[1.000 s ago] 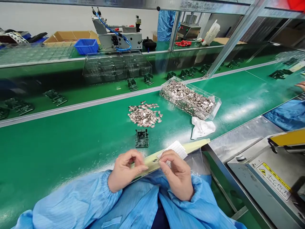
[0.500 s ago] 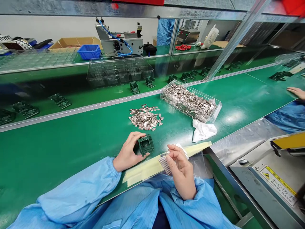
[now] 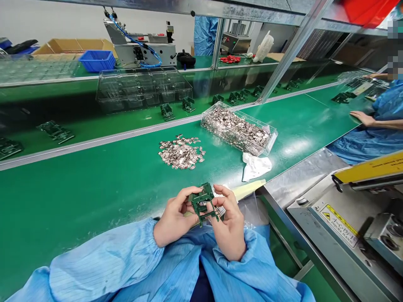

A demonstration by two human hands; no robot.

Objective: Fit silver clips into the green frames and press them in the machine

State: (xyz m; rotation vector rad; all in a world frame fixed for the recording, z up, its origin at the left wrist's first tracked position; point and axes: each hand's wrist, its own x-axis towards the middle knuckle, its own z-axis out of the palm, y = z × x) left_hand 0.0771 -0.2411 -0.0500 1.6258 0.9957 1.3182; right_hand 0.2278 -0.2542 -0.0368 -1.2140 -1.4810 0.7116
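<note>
My left hand (image 3: 174, 218) is closed around the left side of a green plastic frame (image 3: 206, 193), which has an open middle and is tilted above the table's front edge. From the other side my right hand (image 3: 231, 224) grips the same frame, its thumb reaching into the opening. A small light-coloured piece shows at the thumb tip, too small to name. Partly hidden behind the right hand lies a pale sheet with rows of small marks (image 3: 221, 206). A heap of small shiny metal pieces (image 3: 181, 153) lies on the green table beyond my hands.
A clear plastic box (image 3: 273, 140) full of similar metal pieces stands right of the heap, with a crumpled white cloth (image 3: 256, 167) in front. Several green frames (image 3: 166, 111) sit along the strip behind the metal rail (image 3: 132, 136). A co-worker's hand (image 3: 362, 118) rests at the right.
The green frame has been lifted and brought to the right, nearer my body. My right hand has moved from the marked sheet to the frame. The whole view has shifted a little.
</note>
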